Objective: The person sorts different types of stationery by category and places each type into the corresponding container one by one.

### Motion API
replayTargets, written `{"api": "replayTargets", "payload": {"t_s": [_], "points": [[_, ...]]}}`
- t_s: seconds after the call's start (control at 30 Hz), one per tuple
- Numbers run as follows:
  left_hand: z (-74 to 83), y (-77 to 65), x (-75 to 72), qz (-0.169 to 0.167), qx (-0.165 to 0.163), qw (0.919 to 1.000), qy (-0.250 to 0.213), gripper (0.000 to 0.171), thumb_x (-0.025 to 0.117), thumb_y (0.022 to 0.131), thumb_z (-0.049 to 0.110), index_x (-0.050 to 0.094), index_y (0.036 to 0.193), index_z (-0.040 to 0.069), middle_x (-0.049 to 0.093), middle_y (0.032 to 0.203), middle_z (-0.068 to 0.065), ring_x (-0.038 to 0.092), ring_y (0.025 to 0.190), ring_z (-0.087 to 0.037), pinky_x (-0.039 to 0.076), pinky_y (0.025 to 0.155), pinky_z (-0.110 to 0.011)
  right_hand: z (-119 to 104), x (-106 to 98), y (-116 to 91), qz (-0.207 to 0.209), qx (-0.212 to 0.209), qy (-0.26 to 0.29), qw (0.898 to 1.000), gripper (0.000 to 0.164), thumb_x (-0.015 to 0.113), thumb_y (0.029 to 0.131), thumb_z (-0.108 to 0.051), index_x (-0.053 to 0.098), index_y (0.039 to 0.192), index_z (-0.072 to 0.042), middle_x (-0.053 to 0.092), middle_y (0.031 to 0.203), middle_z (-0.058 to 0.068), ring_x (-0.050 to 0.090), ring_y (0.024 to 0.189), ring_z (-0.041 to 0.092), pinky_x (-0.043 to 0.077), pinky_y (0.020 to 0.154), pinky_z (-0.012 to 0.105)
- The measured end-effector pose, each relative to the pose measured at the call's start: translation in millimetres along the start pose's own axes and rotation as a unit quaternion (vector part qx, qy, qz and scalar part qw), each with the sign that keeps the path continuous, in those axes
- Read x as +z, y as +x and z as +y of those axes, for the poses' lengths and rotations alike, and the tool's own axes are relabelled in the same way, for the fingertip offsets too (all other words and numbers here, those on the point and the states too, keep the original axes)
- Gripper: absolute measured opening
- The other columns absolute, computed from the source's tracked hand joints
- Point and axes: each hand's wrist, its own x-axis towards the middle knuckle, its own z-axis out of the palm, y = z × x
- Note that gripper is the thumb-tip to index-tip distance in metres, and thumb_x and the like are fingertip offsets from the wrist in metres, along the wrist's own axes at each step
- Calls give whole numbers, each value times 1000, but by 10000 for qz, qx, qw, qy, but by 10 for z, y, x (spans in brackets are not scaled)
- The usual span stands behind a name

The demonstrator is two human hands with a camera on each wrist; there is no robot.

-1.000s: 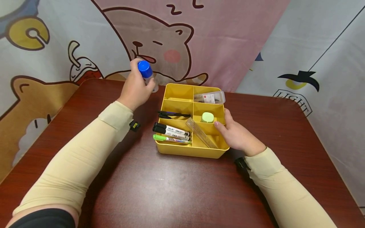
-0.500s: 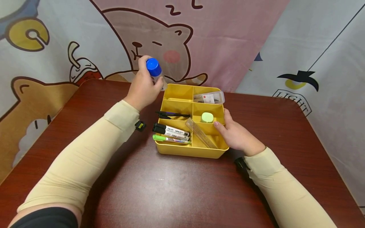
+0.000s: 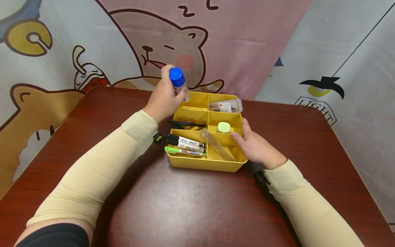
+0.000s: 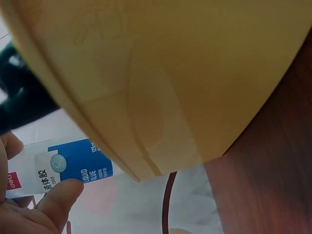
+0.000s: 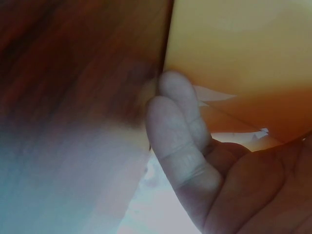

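Observation:
My left hand [image 3: 166, 96] holds a liquid glue bottle [image 3: 177, 78] with a blue cap at the back left corner of a yellow divided organizer box [image 3: 203, 164]. In the left wrist view the bottle's blue and white label [image 4: 80, 158] shows between fingers and thumb, beyond the box wall. My right hand [image 3: 257, 145] grips the box's right side, thumb over the rim and fingers along the outer wall [image 5: 234, 44]. The back left compartment [image 3: 199, 99] lies beside the bottle's lower end, which the left thumb partly covers.
Other compartments hold black pens [image 3: 188, 124], whiteboard markers [image 3: 186, 142], a green highlighter [image 3: 183, 151], a clear ruler [image 3: 217, 145], a pale green block-like item [image 3: 223, 127] and a clear plastic case [image 3: 226, 106]. A patterned cloth [image 3: 247, 41] hangs behind the dark red table [image 3: 172, 206].
My left hand has carried the glue bottle rightward, from left of the box to over its back left corner. The right hand and the box have stayed in place.

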Motion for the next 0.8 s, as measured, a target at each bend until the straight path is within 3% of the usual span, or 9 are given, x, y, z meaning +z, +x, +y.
{"api": "replayTargets", "payload": {"t_s": [0.13,0.37,0.63,0.8], "points": [[-1,-3,43,-142,2,9999,-43,72,66,101,16,17,154,9,57,140,-24,64,126,-35,48,114,-49,4,-2,2,5,2,10,10000,78,37,112,-46,-6,166,-10,45,156,33,58,134,45,40,116,63],[-23,-26,95,-399,76,9992,-25,70,66,102,15,19,152,8,59,132,-22,66,106,-33,55,105,-47,0,-2,0,-19,-6,17,10000,80,37,112,-46,-8,166,-10,42,159,32,57,136,45,39,117,63],[-58,-13,150,-655,-89,9978,-20,69,66,102,15,20,153,8,53,140,-22,65,118,-34,53,108,-49,7,-4,2,16,-53,5,10000,80,37,112,-46,-8,166,-9,42,159,32,56,137,45,39,117,63],[-87,-2,169,-805,-53,9967,31,69,66,102,15,19,153,7,56,138,-24,68,106,-33,56,104,-48,17,3,12,43,-99,-8,9999,80,36,112,-48,-7,166,-10,43,158,33,56,137,46,39,117,63]]}}
